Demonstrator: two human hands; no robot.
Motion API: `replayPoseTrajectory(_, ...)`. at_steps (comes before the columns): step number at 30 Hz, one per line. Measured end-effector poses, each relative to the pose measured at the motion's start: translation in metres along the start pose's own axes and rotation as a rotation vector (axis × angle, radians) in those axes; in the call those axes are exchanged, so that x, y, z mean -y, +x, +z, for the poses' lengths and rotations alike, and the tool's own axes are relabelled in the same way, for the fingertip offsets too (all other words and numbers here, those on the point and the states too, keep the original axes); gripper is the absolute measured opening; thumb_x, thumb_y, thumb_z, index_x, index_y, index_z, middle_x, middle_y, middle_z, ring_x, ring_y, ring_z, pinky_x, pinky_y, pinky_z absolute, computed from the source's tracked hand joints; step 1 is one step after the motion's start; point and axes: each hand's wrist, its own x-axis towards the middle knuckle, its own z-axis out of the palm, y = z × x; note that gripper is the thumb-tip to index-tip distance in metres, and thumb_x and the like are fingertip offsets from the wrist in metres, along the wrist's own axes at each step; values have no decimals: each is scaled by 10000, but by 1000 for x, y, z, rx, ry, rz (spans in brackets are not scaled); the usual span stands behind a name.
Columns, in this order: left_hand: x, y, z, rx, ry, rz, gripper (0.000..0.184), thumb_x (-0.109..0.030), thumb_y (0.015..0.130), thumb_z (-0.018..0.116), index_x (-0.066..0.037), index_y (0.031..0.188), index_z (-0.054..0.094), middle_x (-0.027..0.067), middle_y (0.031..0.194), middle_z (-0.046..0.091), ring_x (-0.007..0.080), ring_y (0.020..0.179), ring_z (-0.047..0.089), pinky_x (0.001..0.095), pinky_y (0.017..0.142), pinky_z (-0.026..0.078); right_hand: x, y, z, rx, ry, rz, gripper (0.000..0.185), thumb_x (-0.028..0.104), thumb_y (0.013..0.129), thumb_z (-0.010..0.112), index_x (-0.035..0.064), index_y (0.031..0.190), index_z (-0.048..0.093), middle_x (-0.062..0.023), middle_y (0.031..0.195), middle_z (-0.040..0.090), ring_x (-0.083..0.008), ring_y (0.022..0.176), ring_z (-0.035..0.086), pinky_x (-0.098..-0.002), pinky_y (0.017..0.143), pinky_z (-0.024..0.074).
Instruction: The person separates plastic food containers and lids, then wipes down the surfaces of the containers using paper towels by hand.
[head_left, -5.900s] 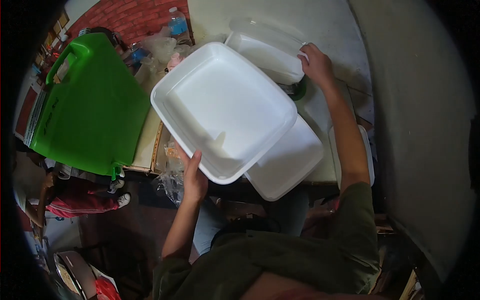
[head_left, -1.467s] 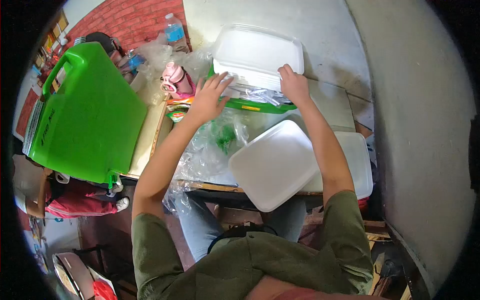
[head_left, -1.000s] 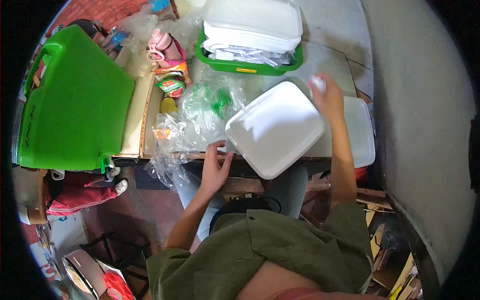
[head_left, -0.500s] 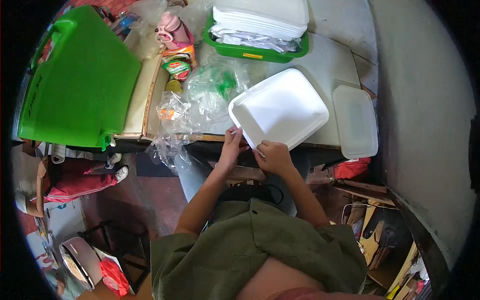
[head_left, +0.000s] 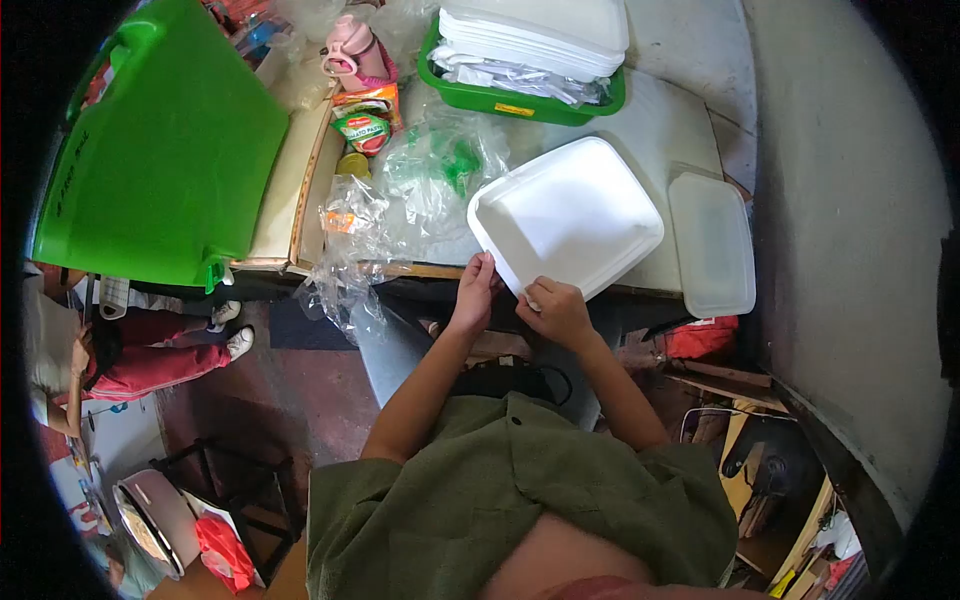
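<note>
A white rectangular tray (head_left: 570, 215) lies hollow side up at the table's front edge, its near corner towards me. My left hand (head_left: 476, 292) is closed at the tray's left front side, with a small part of something pale at its fingertips. Beside it my right hand (head_left: 556, 312) is closed at the near corner, pinching something small and pale that I cannot make out. Crumpled clear plastic bags (head_left: 425, 180) lie left of the tray. Behind it, a green bin (head_left: 470, 97) holds stacked white lids (head_left: 530, 40) and plastic-wrapped pieces.
A translucent lid (head_left: 712, 245) lies at the right. On the left are a large green container (head_left: 165, 150), a pink bottle (head_left: 355, 55), a tomato paste pouch (head_left: 362, 132) and a yellow can (head_left: 353, 165). Another person (head_left: 150, 355) in red trousers is at the far left.
Over the last seconds, my hands came from the green bin to the tray's near corner. The larger tray once held in my left hand is now down on the table. Since half a second ago, little has moved.
</note>
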Motion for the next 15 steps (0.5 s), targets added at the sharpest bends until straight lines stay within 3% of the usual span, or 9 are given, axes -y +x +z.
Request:
replayPoseTrajectory(4, -5, 0, -2, 80, 1, 56, 177, -292, 994, 467, -119, 962, 483, -61, 701, 403, 48, 633, 380, 229, 626, 354, 3, 4, -3, -1, 30, 35, 147, 117, 715, 684, 37, 692, 563, -103, 663, 546, -301, 579, 580, -387, 526, 474)
replayPoseTrajectory(10, -21, -4, 5, -17, 91, 175, 113, -170, 973, 499, -90, 1014, 430, -16, 829, 489, 70, 754, 482, 241, 690, 424, -1, 5, 2, 27, 69, 41, 226, 207, 738, 672, 44, 657, 537, -106, 679, 552, -307, 582, 587, -401, 530, 484)
replayPoseTrajectory(12, -15, 3, -20, 183, 204, 141, 137, -68, 929, 541, -76, 1018, 436, 5, 913, 518, 91, 849, 515, 247, 764, 442, -1, 13, 1, 122, -39, 16, 234, 241, 741, 664, 43, 670, 561, -114, 685, 573, -320, 584, 596, -410, 535, 493)
replayPoseTrajectory(13, -8, 7, -27, 180, 203, 145, 137, -68, 929, 541, -76, 1018, 436, 5, 913, 518, 91, 849, 515, 247, 764, 442, 0, 20, 1, 123, -37, 12, 234, 241, 741, 664, 43, 670, 561, -114, 685, 573, -320, 584, 596, -410, 535, 493)
replayPoseTrajectory(15, 1, 8, -32, 345, 260, 244, 211, 3, 883, 572, -67, 1033, 443, 3, 934, 519, 98, 886, 518, 250, 805, 435, 5, 33, 3, 225, -215, 40, 220, 245, 745, 640, 30, 719, 600, -128, 693, 591, -324, 590, 612, -417, 548, 504)
